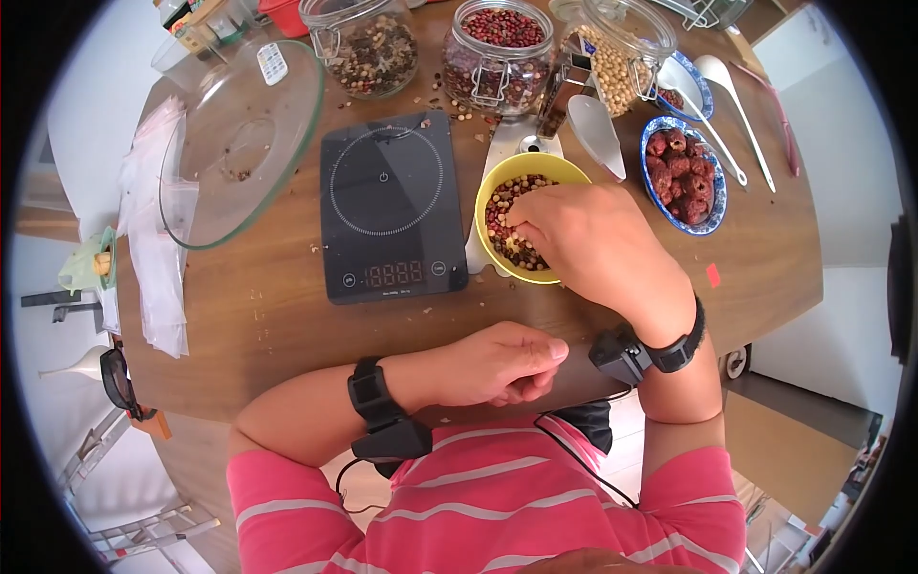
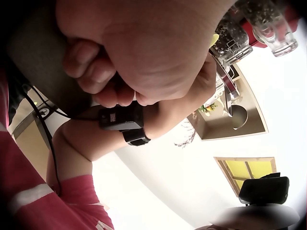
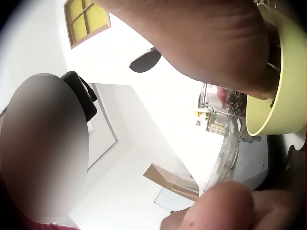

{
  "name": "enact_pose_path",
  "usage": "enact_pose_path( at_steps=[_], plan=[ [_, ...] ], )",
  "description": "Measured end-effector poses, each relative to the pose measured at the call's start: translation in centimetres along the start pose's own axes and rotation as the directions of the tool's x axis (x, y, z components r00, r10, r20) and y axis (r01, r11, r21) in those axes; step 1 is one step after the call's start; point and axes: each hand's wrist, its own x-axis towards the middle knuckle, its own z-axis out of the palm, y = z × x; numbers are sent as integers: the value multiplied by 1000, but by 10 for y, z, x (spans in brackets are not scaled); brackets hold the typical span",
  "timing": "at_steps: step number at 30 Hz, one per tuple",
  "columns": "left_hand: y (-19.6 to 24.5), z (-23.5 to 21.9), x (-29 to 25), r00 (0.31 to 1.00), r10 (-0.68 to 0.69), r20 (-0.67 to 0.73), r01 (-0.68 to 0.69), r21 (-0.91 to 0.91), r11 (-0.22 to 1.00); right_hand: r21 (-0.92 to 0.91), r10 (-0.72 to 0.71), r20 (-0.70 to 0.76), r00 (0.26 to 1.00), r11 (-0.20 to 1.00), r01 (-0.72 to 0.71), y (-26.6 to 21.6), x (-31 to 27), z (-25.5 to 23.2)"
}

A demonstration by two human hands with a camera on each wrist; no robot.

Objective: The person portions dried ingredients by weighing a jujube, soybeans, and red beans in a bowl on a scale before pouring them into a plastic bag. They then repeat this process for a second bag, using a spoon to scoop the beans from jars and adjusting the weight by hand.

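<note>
Clear plastic bags point(image 1: 158, 220) lay in a strip at the left of the wooden table point(image 1: 277, 335). Just to their right sat a large clear glass dish point(image 1: 215, 124) with a white label, and far behind it a clip-lid jar point(image 1: 373, 67) held mixed dark and pale beans. Next came a flat black kitchen scale point(image 1: 382, 206) with a digital display. Nearer the person, to the right of the scale, the left hand point(image 1: 502, 364) hovered by the table's near edge, its fingers loosely curled inward with nothing visible in them. On the far side stood a second jar point(image 1: 492, 72), full of red beans.

Just right of the scale stood a yellow bowl point(image 1: 535, 165), holding mixed beans point(image 1: 502, 206) in red, dark and pale colours. The right hand point(image 1: 598, 234) reached into it from the right, its fingers bent down; the fingertips were hidden, so one cannot tell whether they had hold of any beans. Beyond it were a shiny scoop point(image 1: 595, 134) and a jar of pale beans point(image 1: 612, 81). Farther right sat a blue-and-white dish point(image 1: 703, 228) of wrinkled dark-red fruit point(image 1: 681, 172), with a long white spoon point(image 1: 734, 105) to its right.
</note>
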Motion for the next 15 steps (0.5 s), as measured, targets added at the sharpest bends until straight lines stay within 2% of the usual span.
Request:
enact_pose_path(
  at_steps=[2,6,8,15],
  plan=[
    [-1,-1,0,1000,-2,10,2,-16,1000,81,-30,-28,999,996,32,0,-1,0],
    [-2,-2,0,1000,12,19,-12,-15,1000,24,-64,-54,996,998,66,6,-1,-4],
    [-2,-2,1,999,24,23,-24,-38,999,68,2,-46,999,998,2,8,-3,-7],
    [-1,-2,-1,1000,20,-4,-21,-93,995,102,36,-92,995,994,-26,7,-2,-7]
  ],
)
